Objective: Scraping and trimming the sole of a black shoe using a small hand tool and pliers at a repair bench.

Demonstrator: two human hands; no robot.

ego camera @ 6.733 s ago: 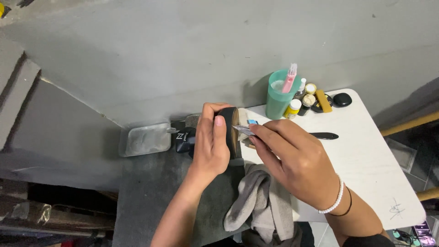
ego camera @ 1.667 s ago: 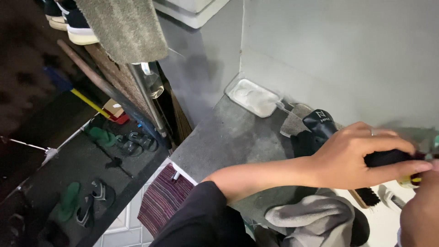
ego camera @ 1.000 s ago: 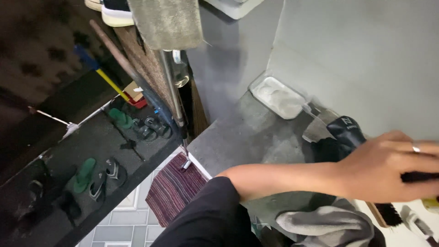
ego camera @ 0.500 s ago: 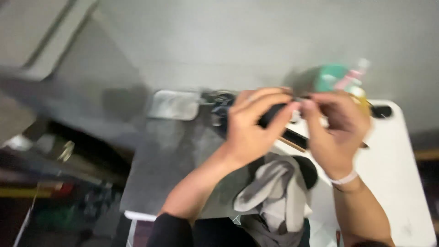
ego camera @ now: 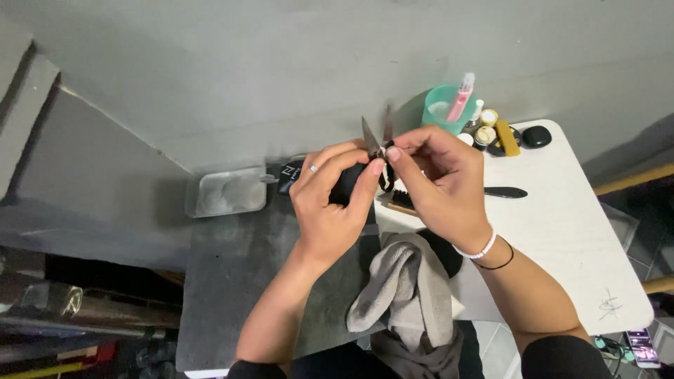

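Near the centre of the frame the left hand (ego camera: 335, 203), a ring on one finger, is wrapped around a black object (ego camera: 349, 186) whose kind cannot be told because the fingers cover most of it. Just right of it the right hand (ego camera: 437, 184), wearing a white bead bracelet and a thin black band at the wrist, grips a pair of small scissors (ego camera: 377, 137) with its fingers closed through the handles; the two blades stand slightly apart and point toward the top of the frame. Directly below the hands a grey cloth (ego camera: 411, 295) lies bunched on the person's lap. A brush with dark bristles (ego camera: 400, 202) shows under the right hand on the white table (ego camera: 576, 238), which fills the right side. At the table's upper edge stands a teal cup (ego camera: 444, 107) holding a pink-and-white tube (ego camera: 462, 97), with small round-capped bottles (ego camera: 484, 126), a yellow stick-shaped container (ego camera: 505, 137) and a black oval case (ego camera: 536, 136) just beside it. A slim black tool (ego camera: 505, 191) lies on the table right of the hands. At centre left a clear rectangular plastic tray (ego camera: 226, 191) rests on a grey ledge (ego camera: 232, 281).
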